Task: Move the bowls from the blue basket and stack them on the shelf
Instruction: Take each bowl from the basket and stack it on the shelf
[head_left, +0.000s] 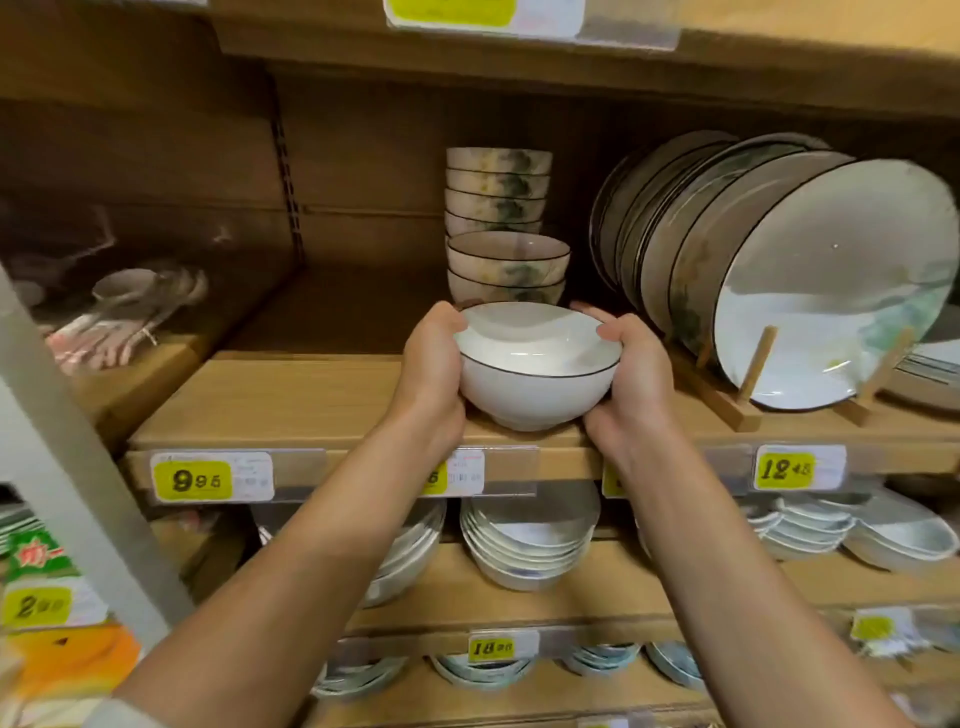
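Two hands are clasping the black-rimmed white bowl: my left hand and right hand, curling round opposite sides. I am holding it upright just in front of the short bowl stack, below that stack's top rim.

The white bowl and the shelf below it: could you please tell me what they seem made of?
The white bowl looks like glazed ceramic: glossy, with a thin dark rim line. The shelf is a wood-look board, matte with pale grain; solid wood or laminate cannot be told.

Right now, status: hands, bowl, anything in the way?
Grip: left hand and right hand on white bowl. Bowl upright at shelf front edge. Short bowl stack directly behind it; plate rack to its right.
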